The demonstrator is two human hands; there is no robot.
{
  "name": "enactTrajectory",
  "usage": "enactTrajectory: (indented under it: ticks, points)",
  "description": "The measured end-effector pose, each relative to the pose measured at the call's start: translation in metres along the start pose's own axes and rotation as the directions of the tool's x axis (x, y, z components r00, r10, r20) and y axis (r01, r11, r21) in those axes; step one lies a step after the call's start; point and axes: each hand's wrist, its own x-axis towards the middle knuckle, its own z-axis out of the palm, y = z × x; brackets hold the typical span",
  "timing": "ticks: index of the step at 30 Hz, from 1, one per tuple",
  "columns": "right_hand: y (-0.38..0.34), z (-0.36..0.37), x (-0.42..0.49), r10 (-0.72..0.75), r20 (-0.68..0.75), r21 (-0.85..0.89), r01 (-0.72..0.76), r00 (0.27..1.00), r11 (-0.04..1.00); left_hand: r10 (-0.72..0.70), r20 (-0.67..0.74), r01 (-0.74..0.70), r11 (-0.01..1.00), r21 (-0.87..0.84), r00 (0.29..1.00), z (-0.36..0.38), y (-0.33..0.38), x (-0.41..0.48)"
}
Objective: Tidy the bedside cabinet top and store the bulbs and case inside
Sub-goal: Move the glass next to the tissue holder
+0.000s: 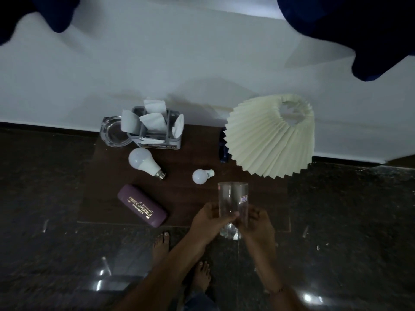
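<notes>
Bulbs, one large [143,161] and one small [200,176], lie mid-cabinet beside the purple case [142,206]; light, fragile, rollable, best gripped at the globe. A glass tumbler [233,207] is clamped between left hand [207,218] and right hand [258,225].

Clear glass tumbler [233,207] — glossy; dark wood cabinet top [190,153], matt; pleated paper-like lampshade [269,140]; matt purple case [142,205]; frosted white bulbs [143,161] — smooth; polished stone floor [56,243].

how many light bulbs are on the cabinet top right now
2. The large bulb lies in front of the tissue holder; the small bulb lies right of it, near the lampshade. Another could be hidden under the shade.
</notes>
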Motion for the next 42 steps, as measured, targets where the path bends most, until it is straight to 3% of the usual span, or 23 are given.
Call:
enactTrajectory:
  ticks: [6, 10, 17, 21, 25, 29, 33, 35, 38, 42]
  points:
    - [-0.052, 0.061, -0.037, -0.082, 0.189, 0.033, 0.077, 0.979, 0.997, 0.14, -0.195, -0.085, 0.96, 0.266, 0.971, -0.092, 0.016, -0.034]
    - [-0.094, 0.101, -0.042, -0.167, 0.367, 0.071, 0.151, 0.915, 0.986, 0.286, -0.301, -0.138, 0.892, 0.43, 0.91, -0.161, 0.046, -0.039]
    - [-0.198, 0.171, -0.02, -0.361, 0.504, 0.104, 0.36, 0.785, 0.927, 0.406, -0.307, -0.199, 0.823, 0.533, 0.861, -0.27, 0.097, -0.037]
    - [-0.265, 0.198, 0.008, -0.329, 0.52, -0.014, 0.392, 0.789, 0.92, 0.464, -0.27, -0.267, 0.799, 0.538, 0.843, -0.303, 0.125, -0.025]
    - [-0.297, 0.212, 0.03, -0.355, 0.559, -0.246, 0.559, 0.749, 0.792, 0.471, -0.21, -0.321, 0.806, 0.497, 0.857, -0.32, 0.146, -0.002]
    - [-0.308, 0.229, 0.046, -0.42, 0.509, -0.334, 0.622, 0.751, 0.708, 0.474, -0.176, -0.343, 0.805, 0.484, 0.863, -0.324, 0.161, 0.019]
    - [-0.309, 0.247, 0.06, -0.462, 0.477, -0.404, 0.653, 0.748, 0.64, 0.391, -0.078, -0.323, 0.843, 0.431, 0.917, -0.342, 0.177, 0.031]
    - [-0.308, 0.252, 0.067, -0.471, 0.472, -0.436, 0.662, 0.745, 0.609, 0.313, -0.053, -0.289, 0.92, 0.264, 0.948, -0.35, 0.186, 0.034]
    - [-0.305, 0.255, 0.077, -0.46, 0.476, -0.464, 0.658, 0.75, 0.593, 0.152, -0.169, -0.154, 0.988, -0.001, 0.974, -0.35, 0.196, 0.044]
    - [-0.298, 0.259, 0.088, -0.4, 0.502, -0.492, 0.633, 0.767, 0.597, 0.193, -0.305, -0.138, 0.971, 0.193, 0.932, -0.341, 0.195, 0.065]
